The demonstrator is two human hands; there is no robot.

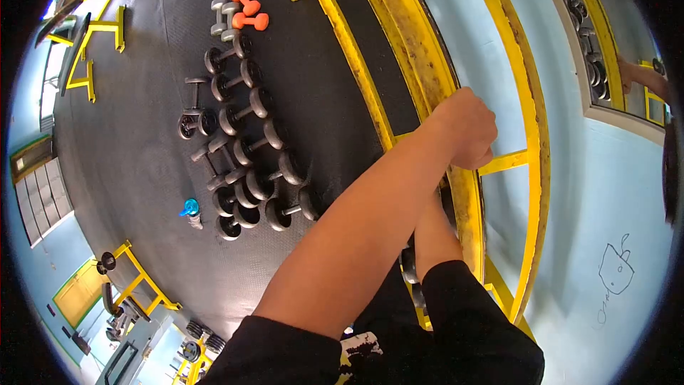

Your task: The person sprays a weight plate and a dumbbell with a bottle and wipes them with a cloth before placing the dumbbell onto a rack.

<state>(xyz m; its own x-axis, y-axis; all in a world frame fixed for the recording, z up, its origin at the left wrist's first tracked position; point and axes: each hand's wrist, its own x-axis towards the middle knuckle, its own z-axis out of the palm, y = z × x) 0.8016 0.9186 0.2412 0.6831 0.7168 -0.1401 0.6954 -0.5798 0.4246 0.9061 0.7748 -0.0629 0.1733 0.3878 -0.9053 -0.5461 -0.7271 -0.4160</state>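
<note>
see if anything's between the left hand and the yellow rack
Nothing visible stands between the left hand and the yellow rack; the hand overlaps a rail in the picture, though contact can't be confirmed. The black dumbbells sit on the floor off to the side.

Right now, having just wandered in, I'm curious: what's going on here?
A person's bare arms reach toward a yellow rack. The left hand looks curled, at the rack; whether it holds anything is unclear. The left forearm crosses over the right forearm, and the right hand is hidden. On the dark floor lie black dumbbells, some grey dumbbells and two orange dumbbells, with a blue-topped bottle nearby.
</note>
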